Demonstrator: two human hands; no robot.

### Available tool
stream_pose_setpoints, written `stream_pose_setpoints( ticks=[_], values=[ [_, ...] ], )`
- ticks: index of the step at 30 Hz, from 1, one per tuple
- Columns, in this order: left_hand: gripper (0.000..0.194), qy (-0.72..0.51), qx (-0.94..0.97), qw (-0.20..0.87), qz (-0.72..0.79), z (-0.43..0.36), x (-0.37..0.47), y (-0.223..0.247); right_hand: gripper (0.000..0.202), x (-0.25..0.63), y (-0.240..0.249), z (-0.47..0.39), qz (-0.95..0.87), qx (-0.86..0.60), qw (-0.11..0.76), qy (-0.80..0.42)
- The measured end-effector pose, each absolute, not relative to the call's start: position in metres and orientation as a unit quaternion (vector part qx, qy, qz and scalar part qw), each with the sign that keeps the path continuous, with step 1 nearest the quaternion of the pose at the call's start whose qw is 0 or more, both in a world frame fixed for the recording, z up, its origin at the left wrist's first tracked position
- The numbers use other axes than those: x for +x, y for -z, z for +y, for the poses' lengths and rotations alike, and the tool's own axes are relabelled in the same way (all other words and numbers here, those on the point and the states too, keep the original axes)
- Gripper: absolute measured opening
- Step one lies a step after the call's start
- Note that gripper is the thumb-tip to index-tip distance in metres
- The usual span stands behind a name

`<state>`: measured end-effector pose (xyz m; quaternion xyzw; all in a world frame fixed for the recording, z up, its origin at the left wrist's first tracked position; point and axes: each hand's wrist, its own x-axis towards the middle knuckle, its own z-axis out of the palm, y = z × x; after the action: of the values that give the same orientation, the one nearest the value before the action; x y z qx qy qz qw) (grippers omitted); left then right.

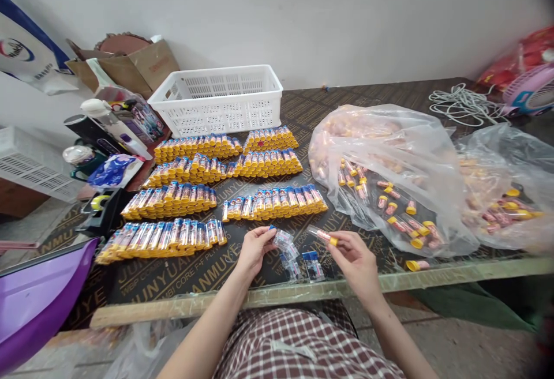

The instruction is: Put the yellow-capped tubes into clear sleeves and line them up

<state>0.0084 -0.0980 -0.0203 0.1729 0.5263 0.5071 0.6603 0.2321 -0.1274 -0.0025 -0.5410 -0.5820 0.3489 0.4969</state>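
Note:
Pinched between the fingers of my left hand (258,246) is a clear printed sleeve (283,237) with a blue edge. My right hand (355,258) grips a clear tube (321,233) by its yellow-capped end, its other end pointing left toward the sleeve; the two are apart. More flat printed sleeves (313,267) lie on the dark tabletop between my hands. Beyond my hands, finished-looking tubes with blue tops and yellow bases are stacked in rows (277,201). Loose yellow-capped tubes (407,226) spill from an open plastic bag (389,137) at the right.
A white basket (225,116) stands behind the rows. Bottles (108,119), a tape dispenser (101,211) and a purple tub (43,304) are at the left. Another bag (497,194), a coiled cord (467,104) and a pink fan (530,90) are at the right. The wooden table edge (173,310) runs before me.

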Motion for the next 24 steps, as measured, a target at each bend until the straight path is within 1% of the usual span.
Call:
stream_pose_setpoints(
  ticks=[3, 6, 9, 15, 21, 24],
  values=[
    [0.034, -0.533, 0.133, 0.656, 0.518, -0.096, 0.011, 0.019, 0.017, 0.216, -0.002, -0.136, -0.598, -0.512, 0.505, -0.354],
    [0.032, -0.555, 0.103, 0.644, 0.517, -0.095, 0.012, 0.018, 0.02, 0.209, -0.003, -0.142, -0.634, -0.51, 0.496, -0.303],
    [0.033, -0.568, 0.079, 0.629, 0.525, -0.095, 0.013, 0.018, 0.021, 0.206, -0.005, -0.145, -0.666, -0.507, 0.486, -0.253],
    [0.038, -0.567, 0.084, 0.617, 0.539, -0.097, 0.016, 0.017, 0.027, 0.202, -0.005, -0.147, -0.692, -0.491, 0.481, -0.22],
    [0.04, -0.572, 0.123, 0.592, 0.555, -0.101, 0.022, 0.018, 0.036, 0.198, 0.002, -0.15, -0.721, -0.453, 0.469, -0.235],
    [0.037, -0.561, 0.162, 0.607, 0.539, -0.107, 0.028, 0.014, 0.038, 0.196, 0.004, -0.15, -0.727, -0.445, 0.451, -0.265]
  ],
)
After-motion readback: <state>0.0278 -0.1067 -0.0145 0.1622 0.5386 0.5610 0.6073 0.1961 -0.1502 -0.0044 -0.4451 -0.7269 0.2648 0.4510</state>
